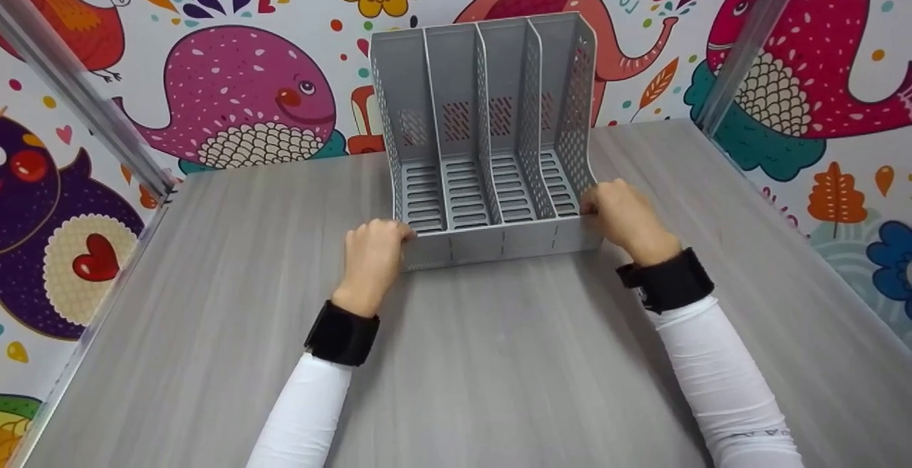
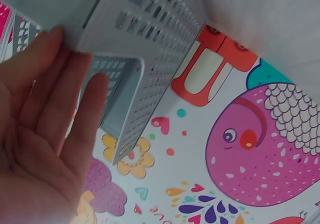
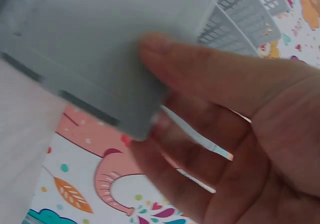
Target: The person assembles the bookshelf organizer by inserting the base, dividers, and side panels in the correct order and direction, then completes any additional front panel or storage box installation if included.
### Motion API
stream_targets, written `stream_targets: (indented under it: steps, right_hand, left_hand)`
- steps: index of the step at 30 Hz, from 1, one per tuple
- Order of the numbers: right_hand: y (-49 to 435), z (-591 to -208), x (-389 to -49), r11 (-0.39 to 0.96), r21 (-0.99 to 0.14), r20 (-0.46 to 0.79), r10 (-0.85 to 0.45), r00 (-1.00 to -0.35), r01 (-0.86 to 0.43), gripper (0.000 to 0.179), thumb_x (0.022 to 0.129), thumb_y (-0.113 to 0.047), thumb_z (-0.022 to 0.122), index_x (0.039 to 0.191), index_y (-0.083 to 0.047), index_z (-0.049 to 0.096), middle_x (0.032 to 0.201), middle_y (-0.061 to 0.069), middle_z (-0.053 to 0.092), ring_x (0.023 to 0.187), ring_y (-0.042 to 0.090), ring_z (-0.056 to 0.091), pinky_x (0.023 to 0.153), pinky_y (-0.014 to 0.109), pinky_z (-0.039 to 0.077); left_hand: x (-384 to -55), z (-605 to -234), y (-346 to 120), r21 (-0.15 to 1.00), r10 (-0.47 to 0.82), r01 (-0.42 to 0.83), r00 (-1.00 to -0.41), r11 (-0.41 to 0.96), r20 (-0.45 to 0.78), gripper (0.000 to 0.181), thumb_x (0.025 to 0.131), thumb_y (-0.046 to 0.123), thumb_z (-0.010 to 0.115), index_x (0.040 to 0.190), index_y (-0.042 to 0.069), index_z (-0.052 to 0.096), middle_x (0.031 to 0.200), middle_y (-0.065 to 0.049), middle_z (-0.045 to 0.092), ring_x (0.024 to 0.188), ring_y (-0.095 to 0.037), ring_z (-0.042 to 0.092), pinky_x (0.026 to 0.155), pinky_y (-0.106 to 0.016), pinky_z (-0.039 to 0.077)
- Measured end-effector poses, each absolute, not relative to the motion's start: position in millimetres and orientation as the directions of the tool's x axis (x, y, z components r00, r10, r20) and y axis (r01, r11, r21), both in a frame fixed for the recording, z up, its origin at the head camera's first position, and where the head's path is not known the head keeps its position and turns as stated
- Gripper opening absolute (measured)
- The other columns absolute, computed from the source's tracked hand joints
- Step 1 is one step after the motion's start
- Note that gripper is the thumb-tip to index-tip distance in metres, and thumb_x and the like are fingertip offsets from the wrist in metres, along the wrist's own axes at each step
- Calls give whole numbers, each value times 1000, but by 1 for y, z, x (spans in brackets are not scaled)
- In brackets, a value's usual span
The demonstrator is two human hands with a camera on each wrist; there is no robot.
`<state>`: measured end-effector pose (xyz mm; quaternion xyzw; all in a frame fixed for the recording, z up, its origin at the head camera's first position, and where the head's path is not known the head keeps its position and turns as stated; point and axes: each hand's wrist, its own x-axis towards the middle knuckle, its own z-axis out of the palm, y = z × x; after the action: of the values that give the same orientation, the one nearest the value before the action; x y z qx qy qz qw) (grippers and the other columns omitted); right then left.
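Observation:
A grey plastic magazine file holder (image 1: pixel 477 246) stands upright on the table, its four slots split by perforated dividers and facing me. At its front left corner, my left hand (image 1: pixel 374 261) grips the top edge of the low front wall. My right hand (image 1: pixel 630 219) holds the front right corner. The left wrist view has the thumb and fingers of the left hand (image 2: pixel 45 134) at the corner of the perforated side wall (image 2: pixel 107 36). In the right wrist view, the thumb of the right hand (image 3: pixel 240 124) lies on the smooth front wall (image 3: pixel 95 39), with the fingers curled around the edge.
The grey wood-grain table (image 1: pixel 499 354) reaches back to a wall (image 1: pixel 249 97) printed with cartoon animals. Metal posts rise at the back left corner (image 1: pixel 135 126) and the back right corner (image 1: pixel 741 62). The holder stands close to the back wall.

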<state>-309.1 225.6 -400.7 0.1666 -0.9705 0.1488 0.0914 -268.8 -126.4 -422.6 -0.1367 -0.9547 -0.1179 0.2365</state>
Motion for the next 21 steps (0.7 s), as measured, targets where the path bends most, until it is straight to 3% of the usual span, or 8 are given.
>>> stream_targets:
  steps: [7, 15, 21]
  right_hand:
    - [226, -413, -320, 884, -319, 309, -244, -919, -342, 9, 81, 9, 72, 85, 2, 74, 86, 20, 75, 78, 34, 70, 69, 50, 57]
    - [228, -420, -326, 870, -293, 457, -236, -858, -396, 11, 72, 10, 77, 77, 1, 73, 79, 19, 70, 75, 37, 68, 67, 50, 54]
    - [227, -423, -326, 871, -322, 464, -197, -864, -371, 11, 71, 9, 81, 77, 1, 75, 79, 18, 69, 75, 36, 68, 67, 49, 55]
  left_hand:
    - [-282, -441, -126, 84, 215, 347, -734, 934, 644, 10, 82, 14, 74, 86, 8, 82, 85, -8, 65, 82, -26, 63, 66, -41, 54]
    - [-282, -447, -120, 85, 164, 296, -722, 951, 672, 17, 89, 13, 66, 93, 7, 81, 84, -8, 66, 76, -26, 65, 62, -41, 57]
    - [-269, -441, -108, 108, 123, 248, -755, 963, 644, 16, 90, 0, 62, 90, -2, 78, 81, -13, 71, 67, -34, 70, 54, -46, 57]
